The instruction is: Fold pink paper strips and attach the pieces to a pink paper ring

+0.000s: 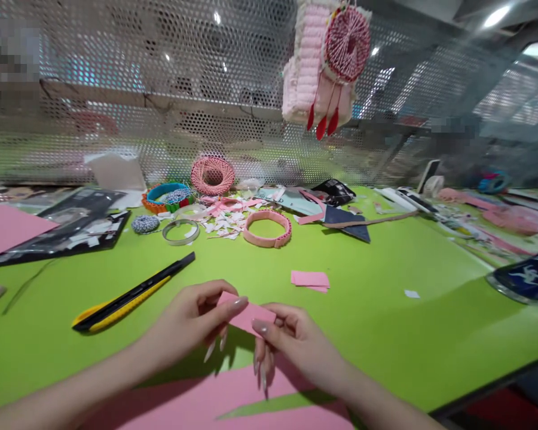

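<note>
My left hand [186, 319] and my right hand [291, 340] pinch a small strip of pink paper [246, 313] between thumbs and fingers, above the green table [385, 334]. Both hands have long pale nails. Beneath them lies a large pink paper sheet [215, 400] with a cut, angled edge. A yellow-and-black utility knife [130, 295] rests to the left of my left hand, not touching it. Ahead of my right hand lie a few small pink paper scraps [310, 280].
Farther back stand a pink paper ring [266, 230], a coiled pink paper wheel [212, 176], a tape roll [180, 232] and scattered paper bits [222, 224]. A black mat [67, 230] lies at left. A pink paper craft [325, 65] hangs before a perforated metal screen [116, 77].
</note>
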Tool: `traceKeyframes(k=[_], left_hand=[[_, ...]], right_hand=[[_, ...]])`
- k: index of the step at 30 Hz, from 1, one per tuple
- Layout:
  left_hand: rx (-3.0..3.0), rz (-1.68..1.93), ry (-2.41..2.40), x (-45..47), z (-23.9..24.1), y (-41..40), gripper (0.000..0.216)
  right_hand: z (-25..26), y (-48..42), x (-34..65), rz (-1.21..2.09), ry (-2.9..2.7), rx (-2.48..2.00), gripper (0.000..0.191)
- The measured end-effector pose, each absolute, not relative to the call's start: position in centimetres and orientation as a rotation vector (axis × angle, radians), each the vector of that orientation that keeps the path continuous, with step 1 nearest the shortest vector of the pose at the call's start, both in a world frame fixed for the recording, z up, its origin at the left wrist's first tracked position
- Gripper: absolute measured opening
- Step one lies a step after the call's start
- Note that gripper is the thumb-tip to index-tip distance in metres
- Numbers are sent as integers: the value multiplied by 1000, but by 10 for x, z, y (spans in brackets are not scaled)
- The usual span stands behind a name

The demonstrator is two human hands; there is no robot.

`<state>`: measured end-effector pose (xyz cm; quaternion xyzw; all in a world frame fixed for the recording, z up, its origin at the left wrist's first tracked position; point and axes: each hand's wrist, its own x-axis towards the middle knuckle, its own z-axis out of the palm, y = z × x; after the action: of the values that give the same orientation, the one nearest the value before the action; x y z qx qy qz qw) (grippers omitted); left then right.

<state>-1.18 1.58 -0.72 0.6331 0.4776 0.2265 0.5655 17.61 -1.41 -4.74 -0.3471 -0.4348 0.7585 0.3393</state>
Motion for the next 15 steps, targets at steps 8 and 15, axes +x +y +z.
traceKeyframes(k=[8,15], left_hand=[[1567,613,1172,-9,-5,13,36],[1553,560,1105,-14,-5,15,37]], right_hand=[[-47,-15,178,1926,-1135,-907,36],[-50,-15,179,1864,-1134,-946,34]])
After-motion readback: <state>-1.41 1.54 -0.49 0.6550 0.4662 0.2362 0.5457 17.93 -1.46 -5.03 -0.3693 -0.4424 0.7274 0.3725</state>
